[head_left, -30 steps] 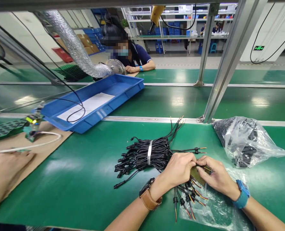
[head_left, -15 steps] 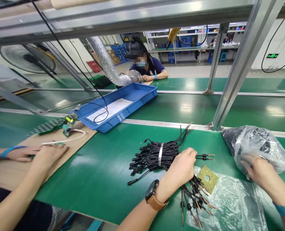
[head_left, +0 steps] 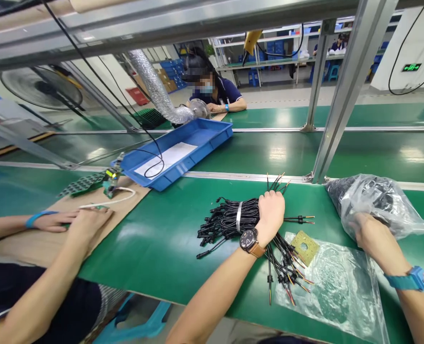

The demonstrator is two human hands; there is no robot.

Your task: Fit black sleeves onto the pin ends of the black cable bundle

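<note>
On the green table lies a bundle of black cables point(head_left: 229, 220), tied with a white band. My left hand point(head_left: 271, 212), with a brown-strapped watch at its wrist, is closed over the bundle's right end, its fingertips partly hidden. Connectors and bare coloured wire ends spread out beneath and beside it. Farther right, my right hand point(head_left: 371, 234) grips the near side of a clear plastic bag point(head_left: 384, 205) with dark contents; the fingers are partly hidden by the plastic. Between the hands are a flat plastic bag point(head_left: 337, 286) and a yellowish square sponge point(head_left: 305, 247) with a hole.
A blue tray point(head_left: 183, 167) with a white paper in it stands across the rail. At left, a co-worker's hands point(head_left: 90, 222) rest over a small green part on brown cardboard point(head_left: 28, 243). A metal post point(head_left: 344, 91) rises behind the bag. Another person sits opposite.
My left hand has shifted up over the bundle, away from me, and its wrist has turned so the watch face shows. My right hand stays at the bag. The view has moved slightly.
</note>
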